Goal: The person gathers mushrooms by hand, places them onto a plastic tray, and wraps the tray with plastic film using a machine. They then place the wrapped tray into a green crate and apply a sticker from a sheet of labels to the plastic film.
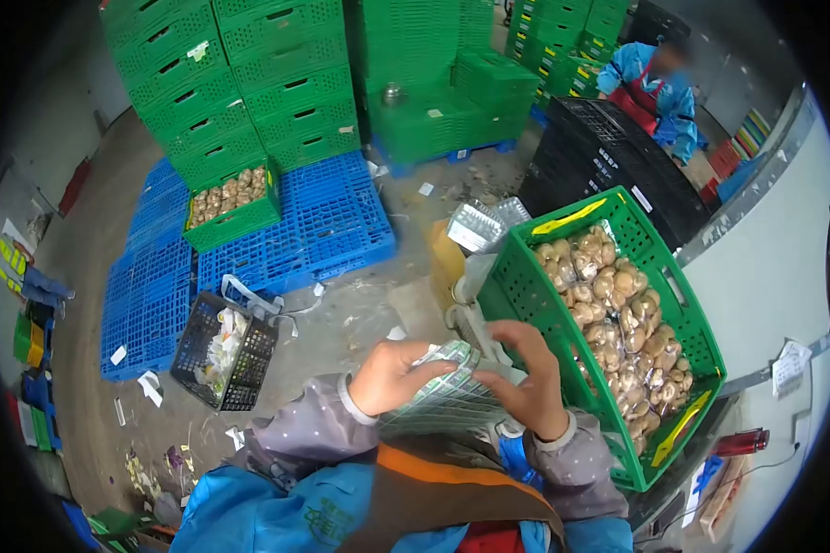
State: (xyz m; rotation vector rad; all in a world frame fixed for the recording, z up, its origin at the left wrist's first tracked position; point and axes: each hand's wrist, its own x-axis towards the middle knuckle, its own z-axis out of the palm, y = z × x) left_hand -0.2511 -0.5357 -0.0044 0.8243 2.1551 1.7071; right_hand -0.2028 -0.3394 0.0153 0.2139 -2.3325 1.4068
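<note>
Both my hands grip a stack of clear plastic trays (pixel 447 392) held close to my chest. My left hand (pixel 389 376) lies over the stack's left side with the fingers on top. On the right side, my right hand (pixel 526 382) curls around the stack's edge. Just to the right stands a green crate (pixel 526 286) filled with brown mushrooms (pixel 622 327), tilted on a work surface.
Stacks of green crates (pixel 249 83) stand on blue pallets (pixel 332 226); one low crate holds mushrooms (pixel 231 195). A black basket (pixel 221 350) of scraps sits on the littered floor. Black crates (pixel 609 157) and a person in blue (pixel 659 92) are at the back right.
</note>
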